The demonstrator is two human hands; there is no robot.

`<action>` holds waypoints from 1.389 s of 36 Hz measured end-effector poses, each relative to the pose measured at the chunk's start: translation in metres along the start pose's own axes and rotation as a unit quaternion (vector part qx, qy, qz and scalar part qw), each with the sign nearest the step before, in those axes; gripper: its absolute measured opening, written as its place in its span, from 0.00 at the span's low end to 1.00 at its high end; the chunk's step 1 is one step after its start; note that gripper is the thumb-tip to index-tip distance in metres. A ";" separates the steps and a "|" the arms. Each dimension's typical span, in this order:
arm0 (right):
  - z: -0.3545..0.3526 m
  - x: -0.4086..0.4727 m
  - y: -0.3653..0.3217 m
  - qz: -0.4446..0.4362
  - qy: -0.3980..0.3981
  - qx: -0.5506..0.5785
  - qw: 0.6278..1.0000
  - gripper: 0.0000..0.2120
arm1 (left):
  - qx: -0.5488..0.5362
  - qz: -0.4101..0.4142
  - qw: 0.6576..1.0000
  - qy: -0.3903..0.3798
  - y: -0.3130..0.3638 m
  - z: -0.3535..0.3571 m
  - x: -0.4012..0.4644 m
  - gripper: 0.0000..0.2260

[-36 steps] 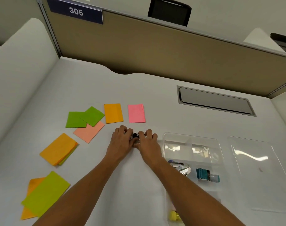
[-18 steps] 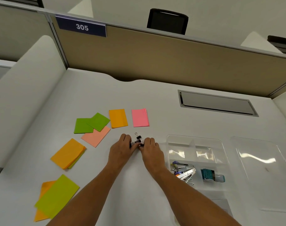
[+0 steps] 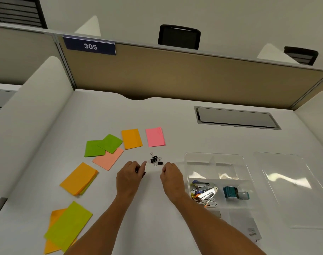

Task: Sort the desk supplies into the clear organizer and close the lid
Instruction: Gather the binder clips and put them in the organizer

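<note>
Hands (image 3: 131, 174) (image 3: 170, 174) flanking binder clips (image 3: 156, 160)

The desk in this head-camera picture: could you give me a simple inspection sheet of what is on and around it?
Surface: white desk, with a grey hatch set into it.
Job's things: clear organizer holding staplers and a teal item; its lid lies off to the right; binder clips and colored notes loose on the desk.
Clutter: nothing seen.
Grips: left hand curled round something dark; right hand beside the clips, holding nothing seen.
Cables: nothing seen.
Surroundings: tan partition, sign 305, black chair.
</note>
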State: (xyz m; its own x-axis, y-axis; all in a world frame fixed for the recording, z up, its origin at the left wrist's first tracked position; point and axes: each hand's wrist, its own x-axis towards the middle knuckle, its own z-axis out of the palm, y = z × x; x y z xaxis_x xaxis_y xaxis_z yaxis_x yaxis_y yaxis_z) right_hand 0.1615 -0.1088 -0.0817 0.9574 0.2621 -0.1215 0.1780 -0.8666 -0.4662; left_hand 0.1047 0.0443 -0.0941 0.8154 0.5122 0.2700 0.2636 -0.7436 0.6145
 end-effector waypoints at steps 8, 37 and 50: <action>-0.010 -0.018 -0.006 0.217 -0.004 0.379 0.900 0.06 | -0.386 -0.400 0.826 0.099 0.031 -0.035 -0.002 0.20; -0.011 -0.028 -0.010 0.047 -0.049 0.086 0.994 0.12 | -0.742 -0.470 0.478 0.025 0.026 -0.088 -0.045 0.12; 0.001 -0.033 -0.027 -0.073 -0.070 -0.075 0.992 0.09 | -0.727 -0.478 0.491 0.031 0.024 -0.094 -0.059 0.11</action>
State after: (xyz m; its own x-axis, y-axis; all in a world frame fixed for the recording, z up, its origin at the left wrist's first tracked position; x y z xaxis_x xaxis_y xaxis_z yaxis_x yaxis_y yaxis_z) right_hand 0.1252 -0.0938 -0.0661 0.8800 0.4364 -0.1872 0.3544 -0.8659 -0.3529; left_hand 0.0148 0.0361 -0.0256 0.6480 0.3738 -0.6636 -0.1733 0.9208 0.3494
